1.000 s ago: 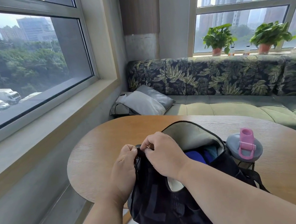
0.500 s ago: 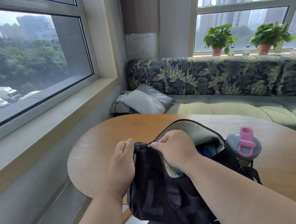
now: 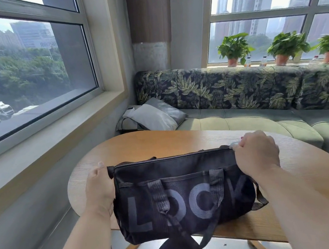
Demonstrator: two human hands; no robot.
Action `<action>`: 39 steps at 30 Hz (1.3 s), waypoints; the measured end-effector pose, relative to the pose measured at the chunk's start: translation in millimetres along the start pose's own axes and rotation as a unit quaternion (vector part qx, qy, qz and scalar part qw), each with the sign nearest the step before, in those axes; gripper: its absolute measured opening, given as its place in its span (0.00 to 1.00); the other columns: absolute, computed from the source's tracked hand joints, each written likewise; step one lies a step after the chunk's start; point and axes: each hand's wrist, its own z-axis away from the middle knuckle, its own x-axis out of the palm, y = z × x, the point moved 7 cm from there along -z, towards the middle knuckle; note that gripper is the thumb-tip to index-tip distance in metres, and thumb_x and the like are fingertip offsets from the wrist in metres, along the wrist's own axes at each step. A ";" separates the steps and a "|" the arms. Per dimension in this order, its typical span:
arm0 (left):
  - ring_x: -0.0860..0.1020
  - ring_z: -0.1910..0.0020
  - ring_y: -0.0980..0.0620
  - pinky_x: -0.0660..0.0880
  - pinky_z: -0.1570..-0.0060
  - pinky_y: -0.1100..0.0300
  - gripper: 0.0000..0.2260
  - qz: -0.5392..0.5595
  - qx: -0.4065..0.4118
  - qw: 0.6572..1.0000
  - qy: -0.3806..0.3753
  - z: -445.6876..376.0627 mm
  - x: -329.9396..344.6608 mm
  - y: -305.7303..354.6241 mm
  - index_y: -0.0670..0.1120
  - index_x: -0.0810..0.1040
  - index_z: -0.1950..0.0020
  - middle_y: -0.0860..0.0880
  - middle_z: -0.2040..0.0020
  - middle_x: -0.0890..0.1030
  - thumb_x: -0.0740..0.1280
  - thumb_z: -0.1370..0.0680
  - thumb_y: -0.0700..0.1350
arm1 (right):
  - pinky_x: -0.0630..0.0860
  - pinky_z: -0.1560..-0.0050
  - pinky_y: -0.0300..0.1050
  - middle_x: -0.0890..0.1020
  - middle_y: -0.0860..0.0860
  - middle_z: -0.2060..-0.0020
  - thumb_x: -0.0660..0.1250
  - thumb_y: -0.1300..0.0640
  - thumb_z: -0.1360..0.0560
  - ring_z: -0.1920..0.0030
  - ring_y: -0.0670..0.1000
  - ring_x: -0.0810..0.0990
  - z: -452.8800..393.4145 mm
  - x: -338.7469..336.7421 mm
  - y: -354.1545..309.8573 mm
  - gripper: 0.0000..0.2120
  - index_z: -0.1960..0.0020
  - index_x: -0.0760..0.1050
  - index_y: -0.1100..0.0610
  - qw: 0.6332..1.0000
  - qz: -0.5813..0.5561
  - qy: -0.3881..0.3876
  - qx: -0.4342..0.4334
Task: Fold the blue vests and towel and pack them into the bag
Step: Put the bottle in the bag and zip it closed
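A black duffel bag with large grey letters lies at the near edge of the wooden table. Its top zip is drawn shut along the whole length. My left hand grips the bag's left end by the fabric tab. My right hand pinches the zip pull at the bag's right end. The blue vests and the towel are hidden from view. The bag's handles hang down over the front.
A green sofa with a leaf-print back runs behind the table, with a grey cushion in its corner. Three potted plants stand on the right sill. A window ledge lies to the left. The water bottle is hidden behind my right hand.
My right hand has drawn the zip pull from the left end to the right end, shutting the bag. The blue contents and the bottle are no longer visible. My left hand keeps the left end.
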 end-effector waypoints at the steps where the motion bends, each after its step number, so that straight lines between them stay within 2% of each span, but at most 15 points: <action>1: 0.76 0.54 0.45 0.71 0.55 0.52 0.22 -0.014 0.004 1.000 -0.005 3.6 2.2 0.6 0.40 0.78 0.49 0.44 0.53 0.81 0.56 0.13 0.56 | 0.76 0.48 0.54 0.80 0.53 0.52 0.65 0.48 0.20 0.51 0.60 0.75 -0.5 3.2 10.5 0.13 0.58 0.81 0.54 1.000 -0.022 0.002 0.009; 3: 0.77 0.54 0.47 0.70 0.55 0.52 0.21 -0.030 0.014 0.999 -0.018 13.0 7.2 2.8 0.42 0.78 0.51 0.46 0.53 0.81 0.55 0.12 0.55 | 0.76 0.47 0.53 0.81 0.51 0.50 0.67 0.49 0.21 0.49 0.59 0.76 0.4 8.2 25.6 0.14 0.62 0.80 0.53 0.996 -0.081 -0.008 0.021; 6: 0.77 0.51 0.47 0.70 0.46 0.51 0.18 -0.040 0.032 0.998 -0.028 24.6 10.6 8.6 0.48 0.78 0.53 0.49 0.52 0.81 0.56 0.12 0.56 | 0.74 0.47 0.50 0.82 0.48 0.40 0.68 0.51 0.20 0.43 0.55 0.79 1.5 7.3 37.8 0.11 0.59 0.79 0.52 0.981 -0.185 -0.037 0.037; 13: 0.79 0.50 0.43 0.70 0.51 0.51 0.21 -0.063 0.058 0.994 -0.072 12.8 65.5 27.8 0.42 0.80 0.49 0.44 0.51 0.83 0.57 0.12 0.56 | 0.72 0.50 0.50 0.84 0.48 0.38 0.67 0.53 0.19 0.50 0.54 0.75 -3.0 -22.7 76.8 0.09 0.57 0.78 0.54 0.976 -0.205 -0.011 0.074; 16: 0.78 0.50 0.42 0.71 0.53 0.50 0.21 -0.089 0.059 0.988 -0.111 -1.8 112.1 36.8 0.43 0.79 0.45 0.43 0.48 0.82 0.56 0.13 0.59 | 0.73 0.49 0.50 0.84 0.48 0.39 0.67 0.52 0.20 0.49 0.54 0.76 -9.0 -28.5 108.9 0.08 0.55 0.80 0.53 0.975 -0.197 0.003 0.106; 19: 0.77 0.55 0.44 0.74 0.50 0.46 0.20 -0.100 0.066 0.985 -0.128 -7.3 151.9 41.6 0.45 0.78 0.49 0.45 0.53 0.81 0.57 0.14 0.60 | 0.72 0.49 0.49 0.84 0.47 0.38 0.68 0.51 0.21 0.45 0.56 0.78 -13.7 -32.4 131.4 0.08 0.58 0.79 0.52 0.971 -0.200 0.014 0.132; 21: 0.76 0.53 0.42 0.74 0.49 0.46 0.20 -0.096 0.054 0.985 -0.133 -11.8 170.6 34.8 0.45 0.75 0.52 0.45 0.54 0.79 0.57 0.14 0.60 | 0.74 0.47 0.49 0.83 0.47 0.37 0.69 0.50 0.21 0.43 0.55 0.79 -16.6 -31.4 138.1 0.11 0.61 0.78 0.51 0.968 -0.214 0.024 0.129; 22: 0.77 0.51 0.40 0.74 0.49 0.46 0.20 -0.094 0.050 0.986 -0.131 -13.7 172.8 31.3 0.45 0.75 0.52 0.44 0.54 0.79 0.57 0.14 0.60 | 0.75 0.46 0.49 0.83 0.47 0.37 0.69 0.49 0.22 0.42 0.55 0.80 -17.2 -29.6 136.5 0.10 0.60 0.79 0.51 0.968 -0.222 0.028 0.115; 24: 0.79 0.49 0.40 0.75 0.49 0.45 0.20 -0.101 0.039 0.986 -0.126 -13.2 174.5 22.1 0.45 0.74 0.48 0.43 0.50 0.81 0.59 0.16 0.62 | 0.75 0.39 0.51 0.80 0.49 0.35 0.70 0.48 0.22 0.39 0.54 0.78 -10.9 -25.6 134.9 0.05 0.51 0.79 0.49 0.973 -0.212 0.042 0.076; 26: 0.77 0.46 0.44 0.75 0.45 0.45 0.18 -0.123 0.056 0.985 -0.105 5.3 162.2 18.1 0.48 0.71 0.42 0.45 0.44 0.79 0.64 0.19 0.62 | 0.68 0.28 0.55 0.73 0.54 0.28 0.71 0.48 0.23 0.29 0.57 0.71 2.9 -16.6 130.8 0.16 0.37 0.75 0.50 0.987 -0.148 0.062 0.023; 29: 0.71 0.33 0.48 0.71 0.31 0.46 0.26 -0.160 0.110 0.976 -0.095 52.5 141.1 3.6 0.52 0.65 0.30 0.50 0.30 0.71 0.69 0.21 0.62 | 0.64 0.27 0.63 0.62 0.56 0.21 0.75 0.46 0.26 0.24 0.63 0.63 40.3 1.8 116.1 0.29 0.28 0.71 0.48 0.992 -0.072 0.083 -0.065; 32: 0.68 0.38 0.57 0.68 0.28 0.49 0.34 -0.189 0.115 0.964 -0.145 90.5 129.7 -45.8 0.57 0.60 0.22 0.58 0.30 0.66 0.73 0.23 0.61 | 0.57 0.24 0.70 0.51 0.56 0.17 0.77 0.40 0.30 0.20 0.66 0.55 72.3 41.8 129.7 0.42 0.21 0.63 0.42 0.997 -0.069 0.034 -0.019; 34: 0.74 0.35 0.58 0.69 0.26 0.48 0.38 -0.202 0.125 0.953 -0.187 98.7 128.4 -81.3 0.60 0.64 0.23 0.60 0.28 0.71 0.76 0.28 0.66 | 0.51 0.21 0.68 0.43 0.52 0.16 0.77 0.37 0.32 0.17 0.63 0.49 87.8 66.0 143.2 0.49 0.19 0.54 0.37 0.994 -0.106 -0.003 0.029; 37: 0.75 0.32 0.58 0.72 0.29 0.47 0.38 -0.221 0.104 0.942 -0.230 103.2 131.4 -106.2 0.62 0.66 0.24 0.60 0.31 0.76 0.77 0.30 0.66 | 0.65 0.22 0.60 0.46 0.47 0.17 0.78 0.38 0.32 0.18 0.60 0.57 100.4 87.6 152.0 0.52 0.20 0.46 0.30 0.976 -0.205 -0.054 0.043; 39: 0.76 0.33 0.57 0.72 0.31 0.50 0.35 -0.220 0.109 0.942 -0.230 104.9 137.7 -103.5 0.60 0.67 0.26 0.59 0.32 0.77 0.76 0.28 0.64 | 0.68 0.25 0.56 0.49 0.44 0.17 0.77 0.39 0.30 0.19 0.58 0.62 99.6 92.6 152.8 0.52 0.21 0.43 0.26 0.969 -0.231 -0.076 0.038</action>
